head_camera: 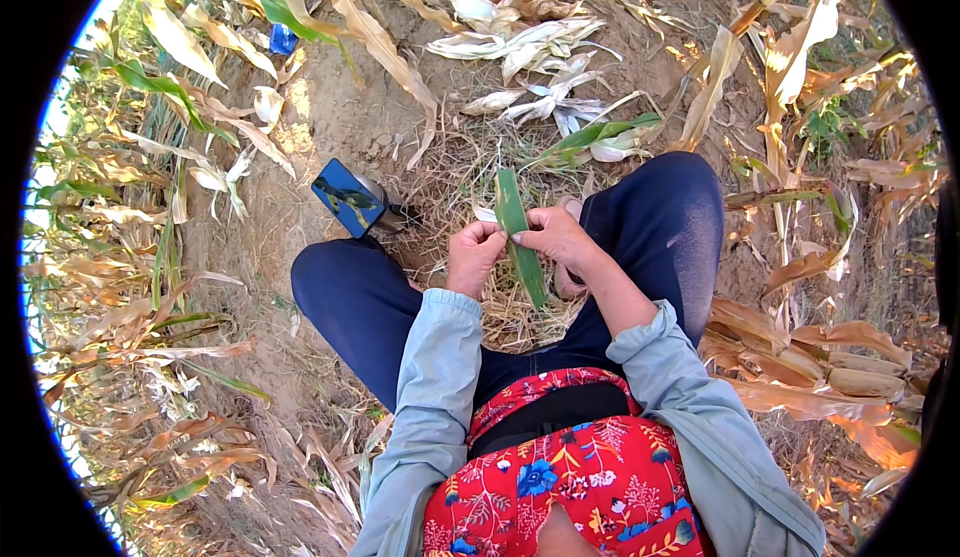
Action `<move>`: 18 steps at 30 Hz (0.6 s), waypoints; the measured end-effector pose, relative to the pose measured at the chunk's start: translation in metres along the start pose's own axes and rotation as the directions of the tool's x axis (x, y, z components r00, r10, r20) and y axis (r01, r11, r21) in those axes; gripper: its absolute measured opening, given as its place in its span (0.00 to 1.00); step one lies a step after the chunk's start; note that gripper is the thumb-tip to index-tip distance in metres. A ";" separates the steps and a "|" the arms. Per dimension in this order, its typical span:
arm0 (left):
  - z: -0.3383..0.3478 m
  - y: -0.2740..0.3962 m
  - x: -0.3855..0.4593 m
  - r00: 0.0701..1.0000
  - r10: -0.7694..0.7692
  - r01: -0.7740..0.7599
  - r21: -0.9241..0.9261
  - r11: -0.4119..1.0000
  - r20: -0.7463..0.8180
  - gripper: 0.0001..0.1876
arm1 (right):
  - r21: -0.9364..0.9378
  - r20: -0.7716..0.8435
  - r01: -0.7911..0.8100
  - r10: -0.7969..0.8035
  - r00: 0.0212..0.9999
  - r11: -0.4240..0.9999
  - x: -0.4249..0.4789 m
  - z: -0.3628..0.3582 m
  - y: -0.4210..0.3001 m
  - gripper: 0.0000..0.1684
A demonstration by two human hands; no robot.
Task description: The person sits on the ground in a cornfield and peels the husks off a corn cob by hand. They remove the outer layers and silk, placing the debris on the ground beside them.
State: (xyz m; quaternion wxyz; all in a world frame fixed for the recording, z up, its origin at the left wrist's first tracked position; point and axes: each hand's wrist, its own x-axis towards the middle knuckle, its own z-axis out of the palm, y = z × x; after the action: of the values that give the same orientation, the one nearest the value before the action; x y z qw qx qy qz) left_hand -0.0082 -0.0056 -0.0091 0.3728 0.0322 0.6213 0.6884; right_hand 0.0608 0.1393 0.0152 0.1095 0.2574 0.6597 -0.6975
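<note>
Between my knees, a long green piece of corn leaf point(511, 201) is held upright in the picture. My left hand point(477, 253) pinches its left edge between thumb and fingers. On the opposite edge, the thumb and fingers of my right hand point(556, 236) grip it near the middle. The fingertips of both hands almost meet on the leaf. Dry straw and grass point(517, 324) lie beneath the hands. A pale strip of husk point(485, 213) shows just behind my left hand.
A smartphone point(349, 198) rests beside my left knee, at my shoe. Ahead lie pale corn husks point(525, 43) and a partly green husk point(600, 137) on bare soil. Dry corn plants stand on both sides point(795, 54). A blue object point(283, 38) is at the upper left.
</note>
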 end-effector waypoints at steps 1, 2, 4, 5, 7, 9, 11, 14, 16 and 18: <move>0.000 0.000 0.000 1.000 0.006 -0.006 0.015 1.000 -0.004 0.04 | -0.033 -0.007 0.015 -0.015 1.000 0.999 0.001 0.000 0.002 0.07; 0.000 -0.002 0.001 0.999 0.045 -0.043 0.070 0.997 -0.018 0.03 | -0.067 -0.014 0.030 -0.031 0.999 0.997 0.004 0.001 0.007 0.07; 0.001 -0.005 0.002 0.992 0.124 -0.115 0.179 0.977 -0.038 0.03 | -0.112 -0.015 0.071 -0.074 0.997 0.991 0.011 0.001 0.018 0.07; 0.002 -0.005 0.002 0.984 0.156 -0.128 0.256 0.958 -0.091 0.03 | -0.124 -0.010 0.098 -0.100 0.995 0.987 0.014 0.001 0.024 0.08; 0.002 -0.007 0.002 0.955 0.228 -0.136 0.406 0.904 -0.190 0.03 | -0.104 -0.006 0.099 -0.100 0.995 0.990 0.012 0.002 0.020 0.08; -0.001 -0.012 0.005 0.926 0.263 -0.125 0.438 0.890 -0.270 0.03 | -0.038 -0.008 0.049 -0.049 0.999 0.998 0.006 0.002 0.012 0.08; -0.005 -0.015 0.006 0.895 0.275 -0.093 0.458 0.884 -0.350 0.03 | -0.023 -0.025 0.027 -0.027 0.999 0.999 0.004 0.001 0.007 0.08; -0.015 -0.021 0.010 0.869 0.229 -0.038 0.402 0.915 -0.439 0.04 | 0.019 -0.038 0.001 -0.001 0.999 1.000 0.002 0.000 0.003 0.09; -0.020 -0.022 0.013 0.879 0.152 -0.025 0.275 0.961 -0.451 0.07 | 0.042 -0.049 -0.005 0.007 0.999 0.999 0.002 -0.001 0.004 0.09; -0.014 -0.015 0.009 0.944 0.000 0.055 0.155 0.986 -0.331 0.09 | 0.050 -0.068 -0.002 0.005 0.998 0.999 0.004 -0.001 0.006 0.09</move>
State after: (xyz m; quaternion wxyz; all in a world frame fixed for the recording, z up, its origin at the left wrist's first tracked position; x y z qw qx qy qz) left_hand -0.0149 -0.0133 -0.0295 0.2692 -0.0621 0.7292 0.6261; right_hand 0.0603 0.1405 0.0084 0.0816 0.2850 0.6450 -0.7043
